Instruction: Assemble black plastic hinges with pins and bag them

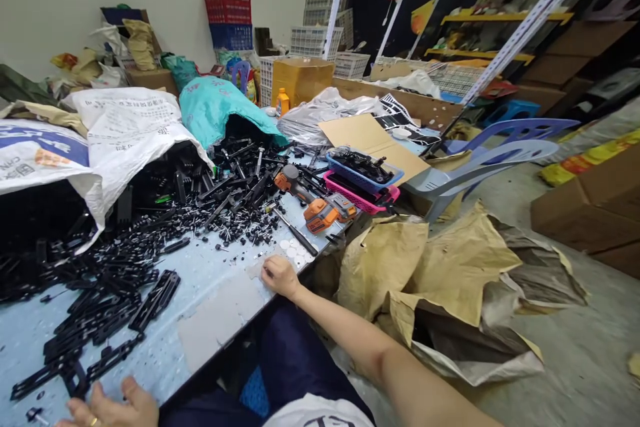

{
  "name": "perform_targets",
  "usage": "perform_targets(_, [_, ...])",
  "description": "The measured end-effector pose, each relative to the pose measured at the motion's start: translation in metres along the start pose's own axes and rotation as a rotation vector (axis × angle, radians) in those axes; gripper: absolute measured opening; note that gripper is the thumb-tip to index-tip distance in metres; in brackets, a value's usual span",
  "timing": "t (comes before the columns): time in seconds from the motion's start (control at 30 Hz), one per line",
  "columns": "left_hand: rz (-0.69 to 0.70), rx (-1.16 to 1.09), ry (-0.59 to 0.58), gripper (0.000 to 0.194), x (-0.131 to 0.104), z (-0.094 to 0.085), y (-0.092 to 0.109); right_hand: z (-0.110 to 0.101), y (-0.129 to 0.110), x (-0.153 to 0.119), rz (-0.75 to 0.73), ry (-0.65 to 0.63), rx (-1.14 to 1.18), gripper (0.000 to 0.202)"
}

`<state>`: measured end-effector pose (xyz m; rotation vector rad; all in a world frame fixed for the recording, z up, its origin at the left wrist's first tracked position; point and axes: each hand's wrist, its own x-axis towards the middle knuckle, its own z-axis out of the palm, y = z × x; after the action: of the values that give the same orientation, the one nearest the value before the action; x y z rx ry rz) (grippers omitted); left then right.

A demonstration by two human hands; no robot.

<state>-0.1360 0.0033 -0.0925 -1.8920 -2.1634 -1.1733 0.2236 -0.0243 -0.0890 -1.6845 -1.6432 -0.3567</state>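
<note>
At the bottom left, my left hand (pixel 113 408) has its fingers spread beside black plastic parts (pixel 75 373) on the light blue table (pixel 220 280). My right hand (pixel 280 275) rests at the table's front edge with its fingers curled; anything in them is too small to make out. Just beyond it lie white discs (pixel 296 251) and a black-handled tool (pixel 303 239). An orange and grey power tool (pixel 317 207) lies farther back. Small black pieces and screws (pixel 235 227) are heaped across the middle of the table.
White sacks (pixel 135 120) and a turquoise sack (pixel 220 107) spill black parts on the left and at the back. Blue (pixel 363 170) and pink (pixel 357 195) baskets stand at the right edge. Brown paper sacks (pixel 430 267) and plastic chairs (pixel 480 160) are on the right.
</note>
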Motion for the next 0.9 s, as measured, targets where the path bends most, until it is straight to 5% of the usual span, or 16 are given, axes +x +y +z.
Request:
perform_targets(0.2, [-0.056, -0.035, 0.114, 0.062, 0.003, 0.000, 0.007, 0.001, -0.001, -0.003, 0.006, -0.078, -0.006, 0.014])
perform_targets(0.5, [-0.100, -0.125, 0.072, 0.058, 0.003, -0.013, 0.019, 0.000, -0.003, -0.001, 0.045, -0.114, -0.025, 0.015])
perform_targets(0.67, [-0.010, -0.140, 0.125, 0.052, 0.001, -0.008, 0.011, -0.007, -0.012, 0.003, 0.055, -0.083, 0.002, 0.011])
perform_targets(0.8, [0.459, -0.370, 0.177, 0.043, -0.002, -0.033, 0.048, -0.050, -0.033, 0.025, 0.009, 0.009, 0.079, 0.007])
perform_targets(0.9, [0.720, -0.650, 0.080, 0.039, -0.014, -0.082, 0.083, -0.127, -0.052, 0.047, -0.061, 0.099, 0.153, 0.015])
